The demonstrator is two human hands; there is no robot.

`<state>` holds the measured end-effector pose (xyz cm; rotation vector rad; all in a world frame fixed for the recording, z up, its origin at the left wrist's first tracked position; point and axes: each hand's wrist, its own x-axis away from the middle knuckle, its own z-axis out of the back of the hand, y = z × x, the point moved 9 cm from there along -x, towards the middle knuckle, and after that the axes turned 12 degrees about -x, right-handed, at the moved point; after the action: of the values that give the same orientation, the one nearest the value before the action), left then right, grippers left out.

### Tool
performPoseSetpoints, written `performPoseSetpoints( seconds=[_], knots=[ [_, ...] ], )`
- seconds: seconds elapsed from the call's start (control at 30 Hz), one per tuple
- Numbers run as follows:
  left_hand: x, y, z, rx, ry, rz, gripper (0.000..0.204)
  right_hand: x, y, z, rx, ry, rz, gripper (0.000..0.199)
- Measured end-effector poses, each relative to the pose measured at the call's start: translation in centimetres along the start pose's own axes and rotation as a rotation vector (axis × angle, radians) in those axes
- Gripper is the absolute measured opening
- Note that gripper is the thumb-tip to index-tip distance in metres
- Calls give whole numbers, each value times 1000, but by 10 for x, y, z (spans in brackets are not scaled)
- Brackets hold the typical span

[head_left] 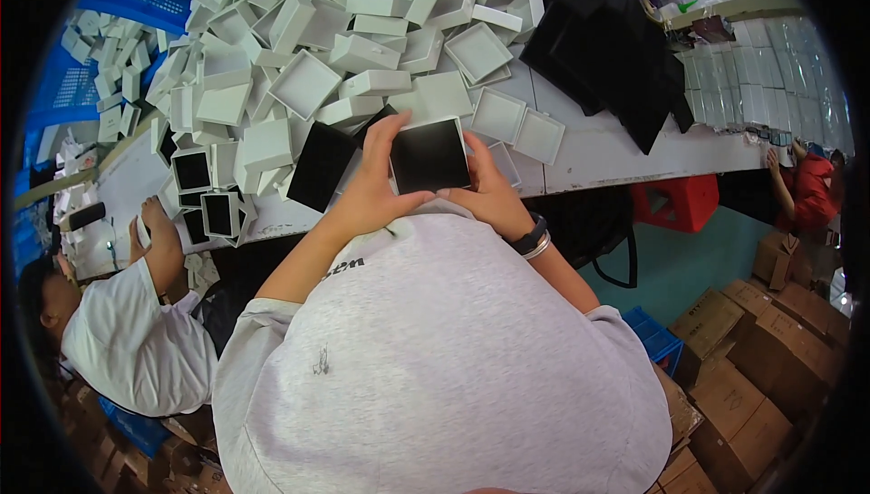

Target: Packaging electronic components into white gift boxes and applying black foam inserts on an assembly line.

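Note:
Close in front of my chest, at the table's near edge, I hold a small white box tray (431, 121) whose inside is covered by a black insert (430, 157). My left hand (379, 188) is closed on the tray's left side, thumb at the near edge and fingers along the side. From the right, my right hand (489, 193) grips the opposite side, its thumb also at the near edge. A flat black piece (322, 166) lies just left of my left hand. Two white trays (538, 136) sit beyond my right hand.
White box trays (304, 84) are heaped across the table. Black sheets (594, 54) are stacked at the right, above a red stool (675, 202). Black-lined trays (220, 214) stand left, near a co-worker in a white shirt (140, 340). Cardboard boxes (729, 394) fill the lower right floor.

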<state>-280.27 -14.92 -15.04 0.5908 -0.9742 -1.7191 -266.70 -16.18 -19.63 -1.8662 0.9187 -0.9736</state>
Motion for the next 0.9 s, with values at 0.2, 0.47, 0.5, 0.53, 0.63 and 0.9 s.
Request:
performPoseSetpoints(
  seconds=[0.2, 0.47, 0.5, 0.53, 0.63, 0.9],
  knots=[
    [0, -25, 3, 194, 44, 194, 94, -2, 6, -11, -130, -33, -107, 72],
    [15, -34, 3, 197, -9, 216, 85, -14, 25, -10, -35, -57, -122, 52],
    [17, -37, 9, 226, 24, 185, 82, -15, 35, -6, -143, -52, -202, 49],
    [22, -39, 15, 338, 14, 186, 74, -13, 29, -8, -154, -3, -263, 49],
    [47, -54, 20, 467, 29, 283, 45, -17, 34, -23, 67, -196, -146, 46],
    [176, -149, 138, -219, 1052, 557, 28, -43, 24, -53, 439, -197, -135, 52]
  ],
)
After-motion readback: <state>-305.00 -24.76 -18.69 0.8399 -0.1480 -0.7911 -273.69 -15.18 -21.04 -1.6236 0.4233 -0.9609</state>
